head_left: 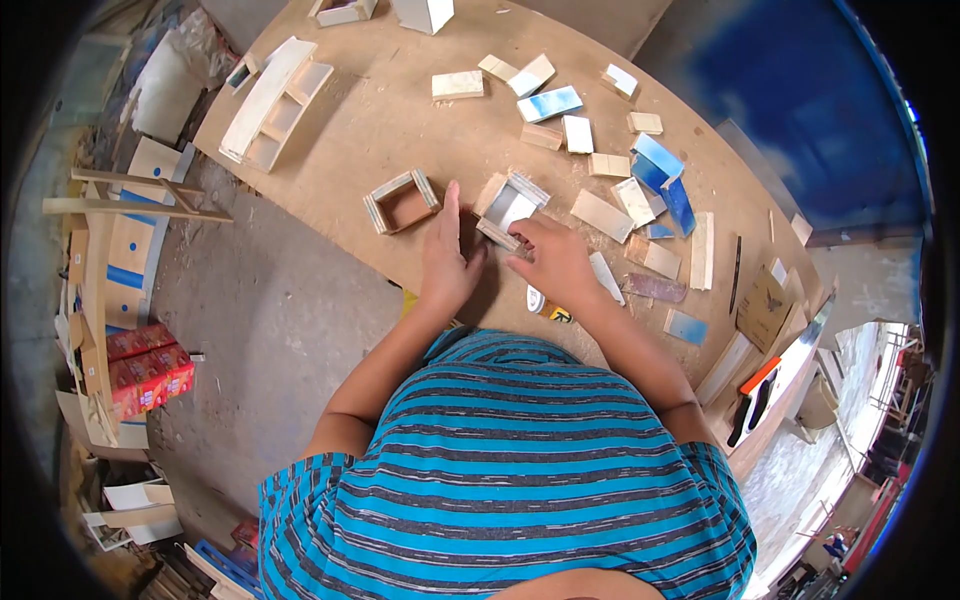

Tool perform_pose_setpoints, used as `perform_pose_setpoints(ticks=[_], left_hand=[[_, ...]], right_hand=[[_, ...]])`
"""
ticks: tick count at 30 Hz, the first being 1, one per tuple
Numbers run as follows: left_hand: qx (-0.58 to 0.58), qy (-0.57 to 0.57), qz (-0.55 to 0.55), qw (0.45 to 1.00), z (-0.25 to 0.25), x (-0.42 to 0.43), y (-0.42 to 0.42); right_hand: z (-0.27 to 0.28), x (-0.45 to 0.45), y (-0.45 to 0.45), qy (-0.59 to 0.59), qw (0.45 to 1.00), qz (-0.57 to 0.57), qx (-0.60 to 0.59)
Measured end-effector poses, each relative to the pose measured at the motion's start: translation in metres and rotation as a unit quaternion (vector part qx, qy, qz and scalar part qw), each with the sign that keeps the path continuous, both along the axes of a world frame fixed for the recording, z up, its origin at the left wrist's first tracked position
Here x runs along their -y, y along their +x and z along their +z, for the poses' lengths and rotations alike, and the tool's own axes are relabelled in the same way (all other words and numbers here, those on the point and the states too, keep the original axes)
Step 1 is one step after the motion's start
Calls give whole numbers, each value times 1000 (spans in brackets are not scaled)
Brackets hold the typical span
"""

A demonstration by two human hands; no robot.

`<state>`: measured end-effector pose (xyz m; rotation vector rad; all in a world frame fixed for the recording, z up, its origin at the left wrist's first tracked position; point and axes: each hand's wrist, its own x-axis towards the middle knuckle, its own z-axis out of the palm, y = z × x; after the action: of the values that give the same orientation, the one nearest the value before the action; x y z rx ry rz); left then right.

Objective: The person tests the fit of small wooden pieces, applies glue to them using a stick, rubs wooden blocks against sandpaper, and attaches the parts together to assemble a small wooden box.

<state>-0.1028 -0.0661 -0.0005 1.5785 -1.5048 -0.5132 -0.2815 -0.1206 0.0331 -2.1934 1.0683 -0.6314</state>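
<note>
Fingers pinched, my right hand grips the near wall of a small wooden box, which has a whitish inside and stands on the table. My left hand is held on edge just left of that box, its fingers stretched out and holding nothing. Beside it, further left, stands a second small open box with a brown inside. A white bottle with a yellow label lies below my right wrist, partly hidden by it.
Wood blocks and blue-painted offcuts are scattered to the right on the brown table. A wooden shelf piece stands at the far left. A handsaw with an orange and black handle lies right. Red packages sit below left.
</note>
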Motion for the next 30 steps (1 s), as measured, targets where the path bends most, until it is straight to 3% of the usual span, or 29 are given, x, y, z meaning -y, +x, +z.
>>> perform_pose_setpoints(ticks=[5, 11, 17, 23, 29, 30], left_hand=[[22, -19, 4, 1000, 1, 3, 1], [-40, 9, 0, 999, 4, -3, 1], [-84, 24, -24, 996, 0, -8, 0], [-39, 24, -37, 998, -4, -7, 0], [37, 1, -40, 999, 2, -7, 0], [45, -2, -39, 998, 3, -7, -1]], right_hand=[[-3, -1, 3, -1, 1000, -14, -6], [2, -1, -2, -65, 997, -27, -20], [0, 11, -17, -14, 999, -43, -10], [-7, 21, -25, -44, 998, -39, 36], [4, 28, -47, 250, 956, -117, 97], [4, 32, -48, 214, 961, -119, 128]])
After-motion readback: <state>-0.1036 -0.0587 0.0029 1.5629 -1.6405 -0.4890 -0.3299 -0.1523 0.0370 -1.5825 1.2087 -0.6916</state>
